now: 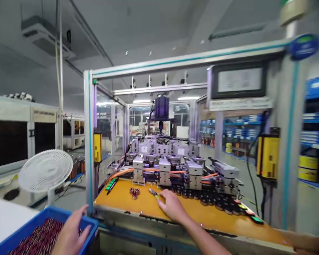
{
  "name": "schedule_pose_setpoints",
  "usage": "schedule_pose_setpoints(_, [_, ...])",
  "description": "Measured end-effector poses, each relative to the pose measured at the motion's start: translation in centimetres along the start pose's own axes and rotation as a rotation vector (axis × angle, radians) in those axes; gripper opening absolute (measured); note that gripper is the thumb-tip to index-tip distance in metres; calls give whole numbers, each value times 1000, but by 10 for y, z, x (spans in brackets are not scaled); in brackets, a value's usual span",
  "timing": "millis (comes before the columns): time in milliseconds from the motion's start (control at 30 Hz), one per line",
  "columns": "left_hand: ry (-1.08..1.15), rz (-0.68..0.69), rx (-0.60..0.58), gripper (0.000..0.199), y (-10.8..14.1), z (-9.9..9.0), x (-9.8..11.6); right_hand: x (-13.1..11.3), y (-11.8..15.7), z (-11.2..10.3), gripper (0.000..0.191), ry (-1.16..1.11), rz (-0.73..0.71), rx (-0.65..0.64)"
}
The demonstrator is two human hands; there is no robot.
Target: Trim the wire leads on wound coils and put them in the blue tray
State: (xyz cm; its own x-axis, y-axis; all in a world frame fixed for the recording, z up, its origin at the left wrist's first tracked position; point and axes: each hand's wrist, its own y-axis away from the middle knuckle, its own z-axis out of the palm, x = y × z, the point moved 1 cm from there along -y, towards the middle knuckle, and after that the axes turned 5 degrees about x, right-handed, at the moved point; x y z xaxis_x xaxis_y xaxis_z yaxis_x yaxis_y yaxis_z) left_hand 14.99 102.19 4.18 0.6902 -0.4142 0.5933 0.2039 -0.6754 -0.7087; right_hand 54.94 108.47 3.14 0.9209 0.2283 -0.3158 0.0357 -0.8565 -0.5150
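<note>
My left hand is over the right side of a blue bin, its thumb and fingers apart and nothing visible between them. Many small dark red and metallic parts fill the bin. On the orange-yellow work surface, my right hand has its thumb and fingers closed at the near end of a small hand tool with a grey metal tip; its exact kind is unclear. Left of that tip lies a little cluster of dark red parts.
A machine with several metal stations lines the back of the surface. Black round pieces sit at its right. Green buttons are at left, another green button at right. Frame posts, a screen and a white fan stand around.
</note>
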Motion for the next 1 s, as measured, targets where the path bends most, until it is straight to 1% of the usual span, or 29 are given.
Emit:
schedule_pose_setpoints(33, [27,-5,-48,43,-3,21,17,-1,0,-1,19,-14,10,7])
schedule_pose_setpoints(100, [37,4,-195,41,-6,60,47,-3,0,-3,21,-43,24,13])
schedule_pose_setpoints(133, [27,13,-233,41,-8,79,60,-2,0,-3,22,-57,28,12])
schedule_pose_setpoints(200, [-1,1,-268,48,-12,113,81,0,0,-3,24,-77,31,3])
schedule_pose_setpoints(267, [-37,-63,-296,57,-18,145,93,3,0,-2,25,-87,31,-15])
schedule_pose_setpoints(333, [-67,-145,-304,63,-26,168,99,5,0,-1,27,-89,22,-35])
schedule_pose_setpoints(367, [-75,-185,-301,63,-29,175,101,5,0,-1,27,-87,16,-43])
schedule_pose_setpoints(433, [-63,-251,-284,60,-31,181,102,6,1,-2,28,-85,1,-49])
schedule_pose_setpoints(500, [-9,-286,-258,60,-30,174,101,6,2,-2,27,-88,-10,-42])
schedule_pose_setpoints(567, [84,-297,-229,63,-24,158,100,7,3,-1,27,-102,-17,-23])
schedule_pose_setpoints(667, [258,-294,-191,66,-8,125,100,9,1,0,26,-148,-35,19])
schedule_pose_setpoints(767, [398,-277,-170,71,19,88,109,5,2,-6,26,-223,-71,106])
schedule_pose_setpoints(833, [460,-261,-180,69,44,64,119,-7,13,-18,28,-292,-121,179])
schedule_pose_setpoints(900, [505,-239,-211,63,70,43,128,-29,34,-38,33,-377,-205,221])
schedule_pose_setpoints(967, [540,-178,-223,60,95,27,136,-57,65,-64,38,-469,-342,200])
schedule_pose_setpoints(1000, [551,-135,-217,60,105,20,139,-71,82,-77,36,-523,-450,173])
